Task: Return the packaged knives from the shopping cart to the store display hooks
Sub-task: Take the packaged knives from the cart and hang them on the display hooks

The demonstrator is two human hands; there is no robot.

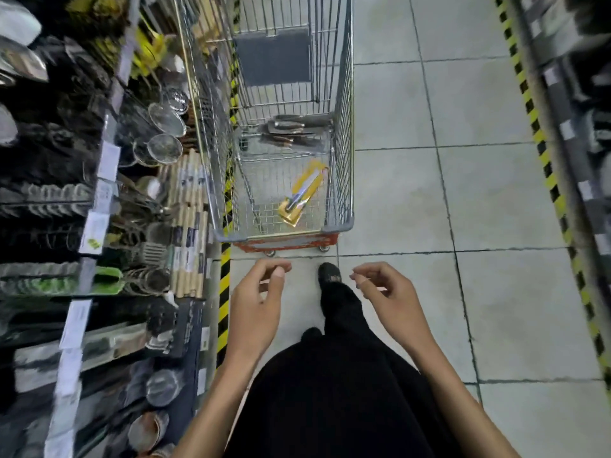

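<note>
A wire shopping cart stands on the tiled aisle straight ahead of me. In its near end lies a knife on a yellow card package, tilted against the mesh. Further back in the cart lie several darker packaged knives. My left hand and my right hand hover side by side below the cart's near edge, a short way from it. Both hold nothing, with fingers loosely curled and apart. The display hooks themselves are blurred among the shelving on the left.
Store shelving with strainers, rolling pins and utensils runs along the left. Yellow-black hazard tape marks its base. A second shelf unit lines the far right. My dark trousers and shoe are between the hands.
</note>
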